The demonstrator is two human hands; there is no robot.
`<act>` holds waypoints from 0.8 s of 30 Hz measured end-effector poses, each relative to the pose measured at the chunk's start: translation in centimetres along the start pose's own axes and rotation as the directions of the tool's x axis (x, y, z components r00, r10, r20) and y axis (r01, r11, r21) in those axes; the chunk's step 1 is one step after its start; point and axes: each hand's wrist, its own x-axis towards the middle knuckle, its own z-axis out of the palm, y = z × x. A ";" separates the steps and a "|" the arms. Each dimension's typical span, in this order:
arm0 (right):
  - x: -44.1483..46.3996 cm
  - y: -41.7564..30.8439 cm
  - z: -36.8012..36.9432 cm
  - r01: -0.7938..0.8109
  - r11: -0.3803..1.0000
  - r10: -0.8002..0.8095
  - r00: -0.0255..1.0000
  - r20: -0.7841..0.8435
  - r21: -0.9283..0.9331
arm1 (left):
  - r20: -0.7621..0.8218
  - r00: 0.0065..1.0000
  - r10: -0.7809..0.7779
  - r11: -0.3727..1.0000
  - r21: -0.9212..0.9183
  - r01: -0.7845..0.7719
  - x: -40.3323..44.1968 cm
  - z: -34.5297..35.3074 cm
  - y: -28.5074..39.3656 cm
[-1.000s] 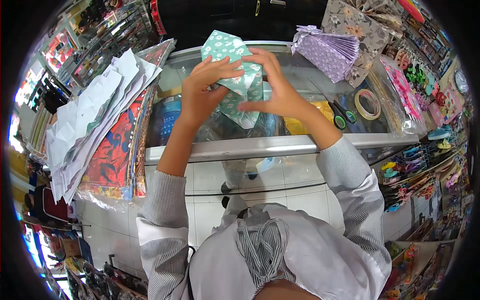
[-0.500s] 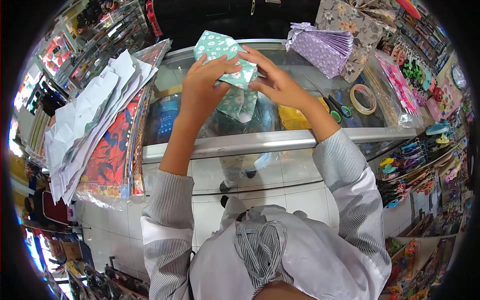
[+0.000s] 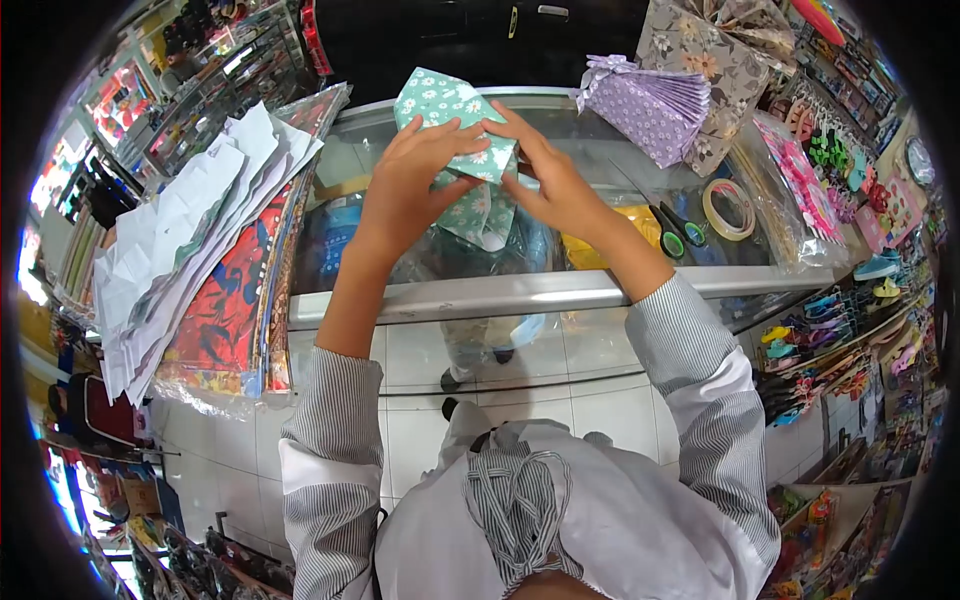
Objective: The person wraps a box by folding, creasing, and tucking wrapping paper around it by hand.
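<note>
A green floral paper package (image 3: 445, 98) with folded faces lies on the glass counter (image 3: 560, 130). Across its left part rests my left hand (image 3: 415, 185), fingers spread over the top and thumb at the near fold. My right hand (image 3: 550, 175) holds the right edge between its fingers and thumb. A folded flap of the same paper hangs below both hands toward the counter's front edge. To the right lie scissors (image 3: 683, 232) with black and green handles and a roll of tape (image 3: 729, 210).
Crumpled white sheets (image 3: 180, 235) lie over plastic-wrapped patterned papers (image 3: 225, 310) at the left. At the back right are a purple pleated package (image 3: 645, 108) and a grey floral one (image 3: 690, 50). Pink packets (image 3: 800, 180) lie at the right end.
My right thumb has moved up from the lower flap to the package's right edge, and my right hand has drawn closer to my left. The camera view has shifted slightly.
</note>
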 end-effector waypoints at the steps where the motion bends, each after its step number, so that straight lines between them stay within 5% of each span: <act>1: 0.0 -0.2 0.1 0.004 1.000 -0.004 1.000 0.000 0.005 | 0.002 1.000 -0.006 1.000 0.003 0.006 0.1 -0.1 0.1; 13: 0.0 -1.0 0.4 -0.102 0.993 0.102 0.995 0.005 -0.061 | 0.103 0.989 0.104 0.995 -0.009 -0.104 0.2 -1.7 0.6; 24: 0.0 -0.9 0.4 -0.082 0.989 0.083 0.997 -0.001 -0.125 | -0.075 0.989 -0.127 0.991 -0.047 0.123 1.1 0.2 1.1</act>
